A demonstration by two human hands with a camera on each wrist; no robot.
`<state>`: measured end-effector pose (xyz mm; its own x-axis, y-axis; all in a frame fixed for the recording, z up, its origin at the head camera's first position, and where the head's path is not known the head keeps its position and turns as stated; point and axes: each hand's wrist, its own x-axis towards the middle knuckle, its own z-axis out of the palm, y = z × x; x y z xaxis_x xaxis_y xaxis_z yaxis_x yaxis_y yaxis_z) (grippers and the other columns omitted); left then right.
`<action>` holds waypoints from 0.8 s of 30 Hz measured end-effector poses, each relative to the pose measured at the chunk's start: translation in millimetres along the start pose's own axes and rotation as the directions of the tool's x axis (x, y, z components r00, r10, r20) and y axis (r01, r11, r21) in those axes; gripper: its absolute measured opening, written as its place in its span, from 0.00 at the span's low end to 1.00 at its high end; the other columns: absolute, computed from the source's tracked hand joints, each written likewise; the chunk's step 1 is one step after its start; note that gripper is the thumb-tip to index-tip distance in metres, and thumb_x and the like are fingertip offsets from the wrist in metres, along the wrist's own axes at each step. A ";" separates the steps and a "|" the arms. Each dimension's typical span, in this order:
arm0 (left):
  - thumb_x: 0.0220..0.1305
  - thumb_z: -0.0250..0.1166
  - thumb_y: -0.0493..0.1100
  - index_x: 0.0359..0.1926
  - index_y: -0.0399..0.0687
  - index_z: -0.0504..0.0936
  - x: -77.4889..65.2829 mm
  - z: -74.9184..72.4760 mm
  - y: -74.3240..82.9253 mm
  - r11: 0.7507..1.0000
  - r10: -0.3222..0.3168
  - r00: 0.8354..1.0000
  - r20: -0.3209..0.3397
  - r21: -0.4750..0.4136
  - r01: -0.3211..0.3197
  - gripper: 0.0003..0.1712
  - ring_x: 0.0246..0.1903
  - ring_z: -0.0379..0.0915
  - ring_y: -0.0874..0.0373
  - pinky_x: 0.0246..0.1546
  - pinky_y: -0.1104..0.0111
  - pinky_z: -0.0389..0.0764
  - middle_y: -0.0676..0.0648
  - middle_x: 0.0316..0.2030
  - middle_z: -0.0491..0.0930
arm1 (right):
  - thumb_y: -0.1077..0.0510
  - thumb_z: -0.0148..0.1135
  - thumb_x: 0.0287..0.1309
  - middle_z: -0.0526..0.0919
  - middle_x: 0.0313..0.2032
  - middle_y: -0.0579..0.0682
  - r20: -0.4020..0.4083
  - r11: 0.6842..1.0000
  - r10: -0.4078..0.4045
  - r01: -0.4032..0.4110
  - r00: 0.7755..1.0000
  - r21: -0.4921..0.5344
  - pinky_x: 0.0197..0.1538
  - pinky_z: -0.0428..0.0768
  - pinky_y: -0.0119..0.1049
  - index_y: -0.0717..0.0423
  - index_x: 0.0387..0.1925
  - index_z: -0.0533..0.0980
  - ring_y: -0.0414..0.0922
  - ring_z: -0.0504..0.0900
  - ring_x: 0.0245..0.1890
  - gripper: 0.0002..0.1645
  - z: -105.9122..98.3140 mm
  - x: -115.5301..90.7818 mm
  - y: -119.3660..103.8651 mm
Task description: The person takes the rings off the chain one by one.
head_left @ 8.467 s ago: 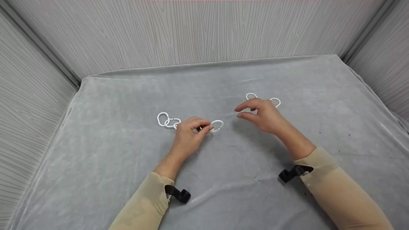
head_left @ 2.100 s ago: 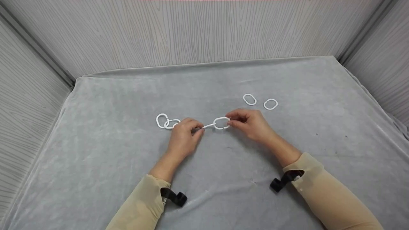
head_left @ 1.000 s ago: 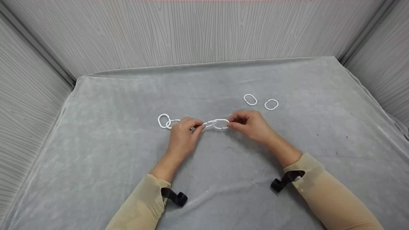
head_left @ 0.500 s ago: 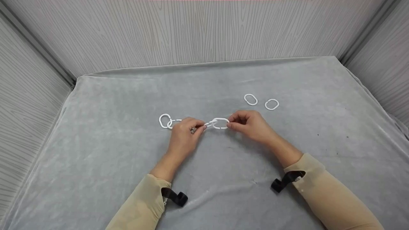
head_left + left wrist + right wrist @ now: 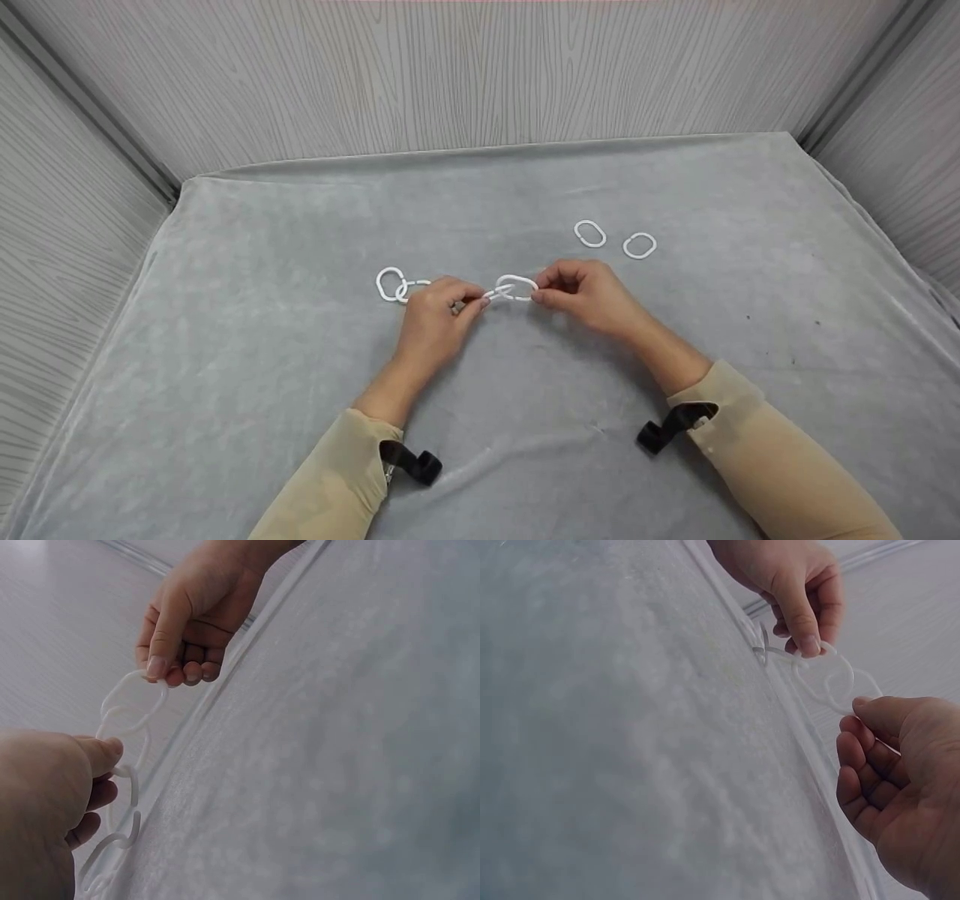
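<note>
My left hand [image 5: 437, 319] pinches a white oval plastic chain link [image 5: 493, 293] between thumb and finger. Through it passes another white link [image 5: 519, 277], whose right end my right hand [image 5: 589, 294] pinches. Both wrist views show these two links interlocked between the hands; the small gap in each ring is hard to make out there. To the left hand's other side trails more of the chain: an end link [image 5: 379, 286] hooked to a second link [image 5: 410, 283], partly hidden behind the hand. In the left wrist view a link with an open gap [image 5: 136, 791] hangs below the left thumb.
Two loose white links, a left one [image 5: 599, 227] and a right one [image 5: 638, 257], lie apart behind the right hand. A grey cloth [image 5: 300, 360] covers the table, and panelled walls [image 5: 465, 75] enclose its back and sides. Black camera mounts [image 5: 411, 462] sit on both wrists.
Since 8.5 s ago, my right hand has moved left from near the loose links and holds the end link. Over the last second the two held links shift and overlap more, with the hands nearly still.
</note>
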<state>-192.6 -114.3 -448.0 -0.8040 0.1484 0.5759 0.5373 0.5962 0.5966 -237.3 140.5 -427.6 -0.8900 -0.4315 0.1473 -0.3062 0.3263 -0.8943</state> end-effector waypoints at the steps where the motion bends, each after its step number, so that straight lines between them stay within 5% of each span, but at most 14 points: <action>1: 0.63 0.78 0.36 0.37 0.43 0.92 0.1 0.0 0.0 1.000 0.004 1.000 0.002 0.004 -0.004 0.03 0.35 0.84 0.55 0.39 0.60 0.83 0.48 0.34 0.88 | 0.63 0.76 0.63 0.85 0.30 0.48 0.002 1.000 0.002 -0.002 1.000 0.003 0.33 0.76 0.27 0.62 0.37 0.86 0.37 0.79 0.29 0.06 0.1 -0.2 -0.2; 24: 0.60 0.79 0.36 0.37 0.42 0.93 0.0 0.2 0.6 1.000 0.008 1.000 0.018 -0.002 -0.008 0.04 0.35 0.84 0.56 0.39 0.61 0.83 0.49 0.34 0.89 | 0.64 0.76 0.62 0.87 0.31 0.52 0.032 0.998 0.010 -0.012 0.999 0.065 0.35 0.79 0.27 0.64 0.37 0.85 0.38 0.82 0.31 0.07 3.8 -1.7 -7.4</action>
<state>-192.3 -113.8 -447.8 -0.8042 0.1668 0.5705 0.5439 0.5938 0.5930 -232.2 135.6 -422.8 -0.8819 -0.4546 0.1245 -0.2725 0.2763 -0.9216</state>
